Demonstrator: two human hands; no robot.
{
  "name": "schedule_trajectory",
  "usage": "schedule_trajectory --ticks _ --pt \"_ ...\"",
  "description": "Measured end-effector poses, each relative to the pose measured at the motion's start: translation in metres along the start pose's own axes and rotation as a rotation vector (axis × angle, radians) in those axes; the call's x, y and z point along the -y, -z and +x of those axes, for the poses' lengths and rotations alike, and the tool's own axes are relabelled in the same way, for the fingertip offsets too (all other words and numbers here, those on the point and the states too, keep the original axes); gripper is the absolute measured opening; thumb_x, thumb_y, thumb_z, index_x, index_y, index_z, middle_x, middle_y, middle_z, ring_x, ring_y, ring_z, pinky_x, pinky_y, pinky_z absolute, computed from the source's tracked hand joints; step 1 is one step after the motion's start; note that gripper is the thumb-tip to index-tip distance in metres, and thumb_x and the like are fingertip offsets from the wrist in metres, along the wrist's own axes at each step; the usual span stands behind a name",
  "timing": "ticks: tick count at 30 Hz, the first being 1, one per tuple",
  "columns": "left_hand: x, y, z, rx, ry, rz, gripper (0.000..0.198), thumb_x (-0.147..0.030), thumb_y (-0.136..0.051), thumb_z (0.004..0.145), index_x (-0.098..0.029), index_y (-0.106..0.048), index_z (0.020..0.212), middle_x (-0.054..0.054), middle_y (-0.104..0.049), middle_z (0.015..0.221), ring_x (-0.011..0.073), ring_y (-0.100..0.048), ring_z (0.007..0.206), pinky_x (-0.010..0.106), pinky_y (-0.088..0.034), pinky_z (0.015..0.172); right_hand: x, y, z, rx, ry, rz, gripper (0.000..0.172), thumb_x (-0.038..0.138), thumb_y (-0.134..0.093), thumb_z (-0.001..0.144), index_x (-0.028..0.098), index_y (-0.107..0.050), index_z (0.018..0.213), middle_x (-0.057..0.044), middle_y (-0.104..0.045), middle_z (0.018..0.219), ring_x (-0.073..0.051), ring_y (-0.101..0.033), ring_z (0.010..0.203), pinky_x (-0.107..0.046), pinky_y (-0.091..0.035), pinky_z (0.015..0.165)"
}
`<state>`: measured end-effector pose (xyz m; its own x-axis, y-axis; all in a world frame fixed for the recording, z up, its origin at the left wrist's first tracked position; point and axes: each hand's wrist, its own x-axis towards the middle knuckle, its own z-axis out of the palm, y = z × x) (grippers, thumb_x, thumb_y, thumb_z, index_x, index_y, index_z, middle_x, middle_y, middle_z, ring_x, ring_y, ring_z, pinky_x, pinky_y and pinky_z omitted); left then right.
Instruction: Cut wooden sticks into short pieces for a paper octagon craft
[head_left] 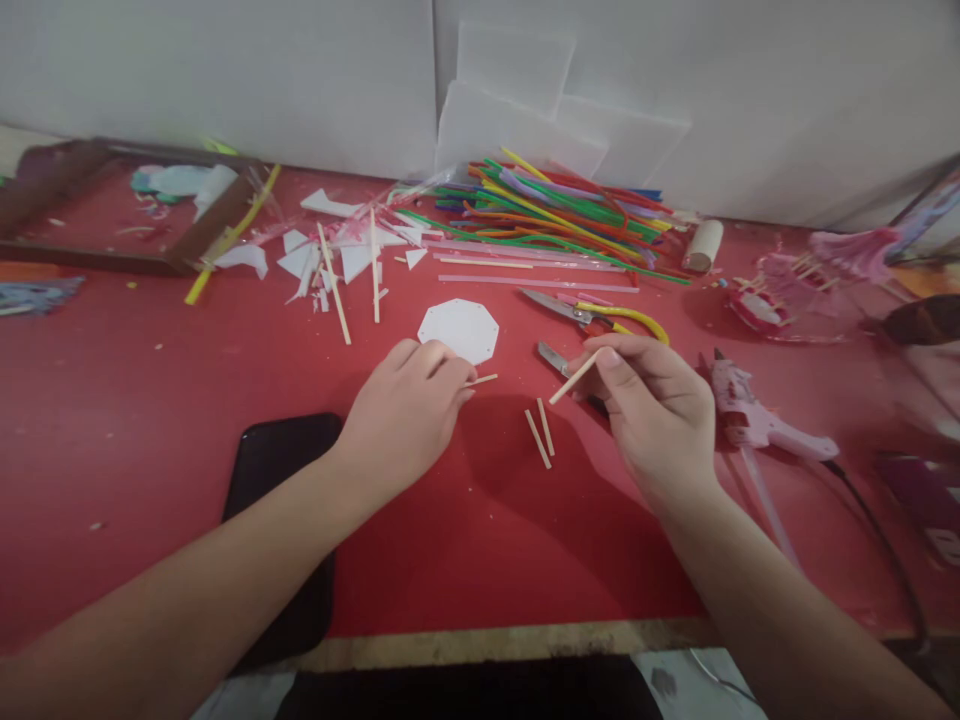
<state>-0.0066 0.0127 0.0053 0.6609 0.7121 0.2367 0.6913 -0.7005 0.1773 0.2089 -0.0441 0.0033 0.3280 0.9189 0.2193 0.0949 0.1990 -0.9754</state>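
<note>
My left hand [409, 410] is closed around a short wooden stick [486, 379], whose tip sticks out to the right. Between thumb and fingers, my right hand [652, 410] pinches another short wooden stick [574, 377], slanting down to the left. Two cut stick pieces [538, 440] lie on the red table between the hands. Just beyond my left hand is a white octagonal card [459, 332] with small marks near its corners. A cutter knife [553, 358] lies partly hidden under my right hand, and yellow-handled scissors [592, 318] rest behind it.
A black phone [289, 450] lies beneath my left forearm. At right are a pink glue gun [757, 415] with its cord and a pink craft piece [802, 280]. Colourful pipe cleaners [555, 215], white scraps [360, 262], longer sticks [335, 285] and a brown frame [150, 262] sit toward the back.
</note>
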Motion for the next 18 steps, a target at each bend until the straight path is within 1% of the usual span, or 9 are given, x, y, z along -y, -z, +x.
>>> schedule_trajectory --ticks 3,7,11,13,14,16,18 --pt "-0.004 -0.005 0.002 0.063 0.013 0.064 0.017 -0.019 -0.05 0.093 -0.014 -0.066 0.098 0.01 -0.063 0.098 0.0253 -0.054 0.089 0.04 -0.044 0.083 0.001 -0.002 -0.002 0.012 -0.012 -0.053 0.011 0.031 -0.062 0.088 0.026 -0.069 0.095 0.001 -0.069 0.077 -0.011 -0.064 0.066 -0.027 -0.056 0.065" --pt "-0.007 -0.008 0.004 0.086 0.022 0.089 0.018 -0.019 -0.048 0.094 -0.014 -0.065 0.089 0.01 -0.063 0.093 0.025 -0.053 0.085 0.04 -0.045 0.08 0.003 -0.004 -0.005 0.023 -0.029 -0.096 0.011 0.031 -0.064 0.087 0.026 -0.07 0.095 0.002 -0.07 0.076 -0.01 -0.065 0.066 -0.025 -0.057 0.064" --pt "-0.009 -0.008 0.003 0.092 0.007 0.099 0.016 -0.01 -0.048 0.091 -0.013 -0.062 0.086 0.01 -0.063 0.09 0.0274 -0.054 0.087 0.041 -0.046 0.078 0.004 -0.006 -0.006 0.037 -0.02 -0.125 0.012 0.03 -0.064 0.087 0.024 -0.07 0.095 0.001 -0.07 0.076 -0.011 -0.066 0.066 -0.026 -0.058 0.065" --pt "-0.012 -0.007 0.002 0.056 0.032 -0.017 0.015 -0.008 -0.047 0.091 -0.012 -0.061 0.088 0.01 -0.064 0.09 0.0266 -0.056 0.087 0.04 -0.046 0.078 0.004 -0.007 -0.006 0.033 -0.005 -0.126 0.011 0.029 -0.064 0.087 0.024 -0.069 0.094 0.001 -0.07 0.075 -0.011 -0.067 0.065 -0.027 -0.059 0.066" --pt "-0.013 -0.006 0.002 0.026 0.05 -0.128 0.015 -0.008 -0.047 0.091 -0.013 -0.061 0.091 0.009 -0.065 0.092 0.0251 -0.057 0.088 0.038 -0.047 0.078 0.004 -0.008 -0.006 0.029 0.002 -0.119 0.011 0.029 -0.064 0.087 0.023 -0.069 0.094 0.001 -0.07 0.075 -0.011 -0.067 0.066 -0.027 -0.059 0.067" --pt "-0.016 -0.003 0.002 -0.055 0.088 -0.413 0.016 -0.011 -0.046 0.093 -0.014 -0.06 0.1 0.007 -0.066 0.096 0.0203 -0.06 0.087 0.033 -0.048 0.078 0.003 -0.008 -0.005 0.024 0.009 -0.1 0.01 0.028 -0.064 0.086 0.023 -0.068 0.094 0.002 -0.071 0.076 -0.011 -0.067 0.067 -0.027 -0.059 0.068" --pt "-0.017 0.0 0.003 -0.122 0.139 -0.695 0.015 -0.016 -0.047 0.094 -0.017 -0.059 0.103 0.004 -0.067 0.093 0.0153 -0.062 0.082 0.027 -0.05 0.075 0.002 -0.008 -0.005 0.035 0.004 -0.087 0.01 0.026 -0.065 0.086 0.023 -0.068 0.095 0.002 -0.071 0.078 -0.01 -0.068 0.067 -0.026 -0.059 0.068"
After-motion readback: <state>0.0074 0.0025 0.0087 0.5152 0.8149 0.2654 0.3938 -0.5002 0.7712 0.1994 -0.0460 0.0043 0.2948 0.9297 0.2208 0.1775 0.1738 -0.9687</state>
